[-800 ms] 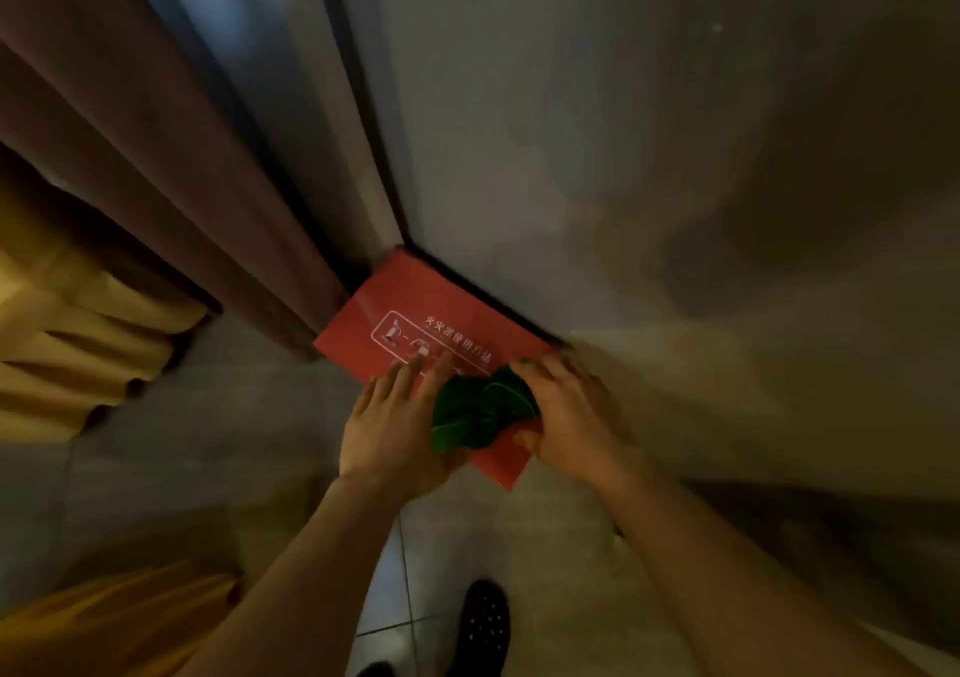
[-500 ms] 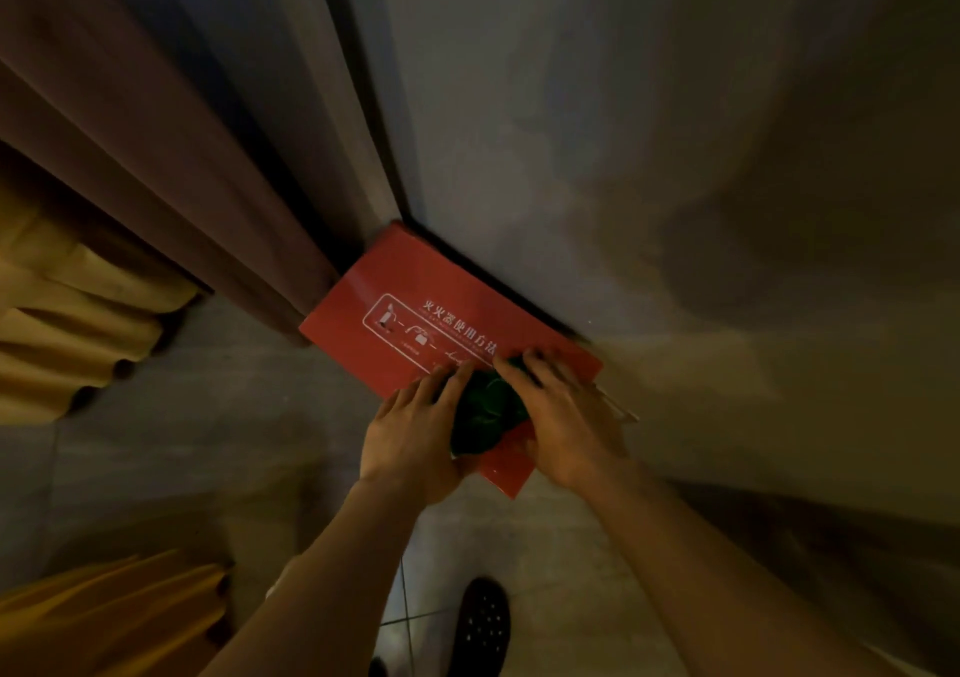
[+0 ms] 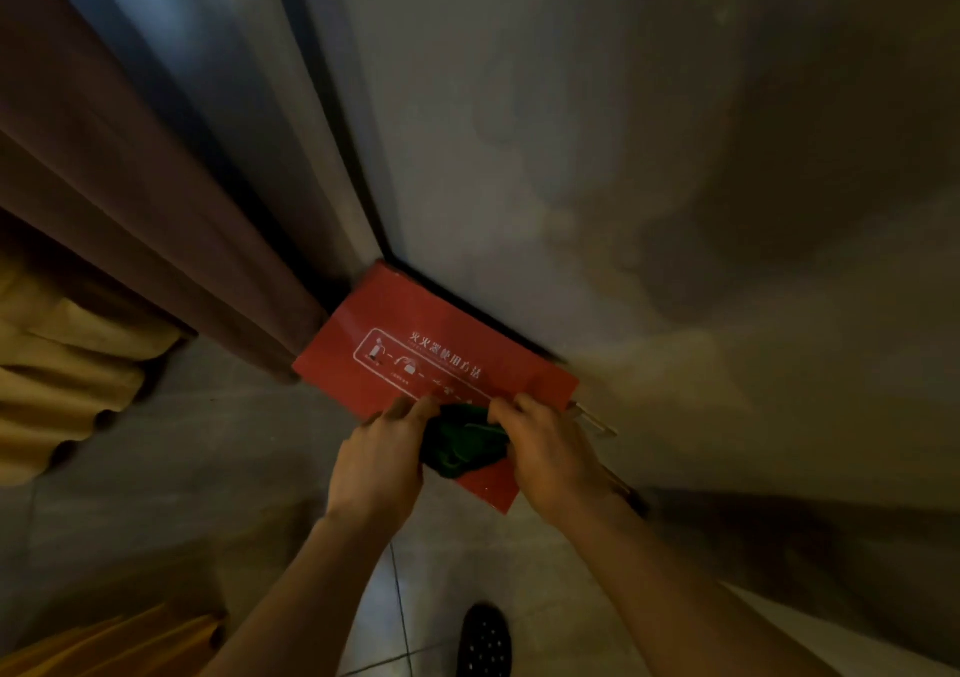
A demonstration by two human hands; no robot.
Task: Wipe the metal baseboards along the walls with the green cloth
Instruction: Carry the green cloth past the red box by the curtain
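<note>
The green cloth (image 3: pixel 462 442) is bunched between my two hands, above the near part of a red box (image 3: pixel 415 359). My left hand (image 3: pixel 379 463) grips its left side and my right hand (image 3: pixel 545 453) grips its right side, fingers curled over it. A dark metal baseboard (image 3: pixel 753 531) runs along the foot of the grey wall to the right of my right wrist, dim and partly in shadow. A thin metal strip (image 3: pixel 597 421) shows just beyond my right hand at the wall's foot.
The red box with white printed instructions sits on the floor in the corner against the wall (image 3: pixel 623 156). A brown curtain (image 3: pixel 130 198) and yellow fabric (image 3: pixel 57 364) hang at left. My black shoe (image 3: pixel 483 640) stands on the grey tiled floor (image 3: pixel 208 458).
The view has shifted so the red box shows more fully. Both hands have stayed on the cloth and bunched it tighter between them.
</note>
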